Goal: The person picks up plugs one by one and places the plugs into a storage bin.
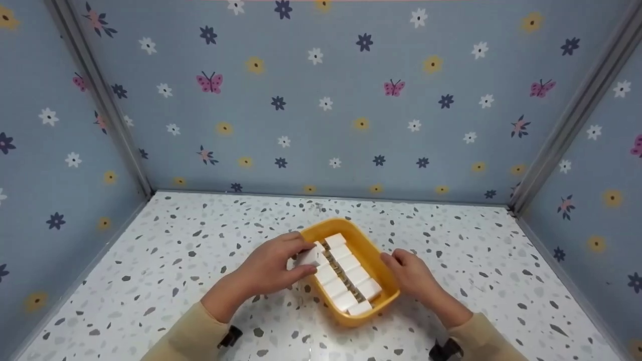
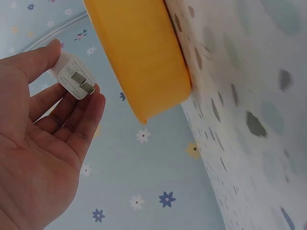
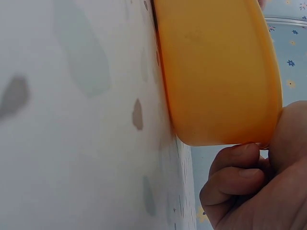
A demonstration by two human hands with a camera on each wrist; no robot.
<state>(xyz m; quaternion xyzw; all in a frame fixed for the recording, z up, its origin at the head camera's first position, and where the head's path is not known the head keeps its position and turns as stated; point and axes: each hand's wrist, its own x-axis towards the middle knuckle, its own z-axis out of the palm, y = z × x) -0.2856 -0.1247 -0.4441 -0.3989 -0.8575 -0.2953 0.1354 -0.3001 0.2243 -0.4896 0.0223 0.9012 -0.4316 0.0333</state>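
Observation:
A white charger plug (image 2: 72,72) with two flat metal prongs and small print on its face is pinched between the thumb and fingers of my left hand (image 1: 271,264). In the head view that plug (image 1: 310,256) is over the left rim of a yellow plastic bin (image 1: 370,249). Two rows of similar white chargers (image 1: 357,275) lie inside the bin, their prongs facing the gap between the rows. My right hand (image 1: 414,275) grips the bin's right rim, thumb on top and fingers curled beneath, as the right wrist view shows.
The bin stands on a white speckled tabletop (image 1: 200,240). Blue panels with flowers and butterflies (image 1: 321,110) close off the back and both sides, with grey metal posts (image 1: 572,115) at the corners.

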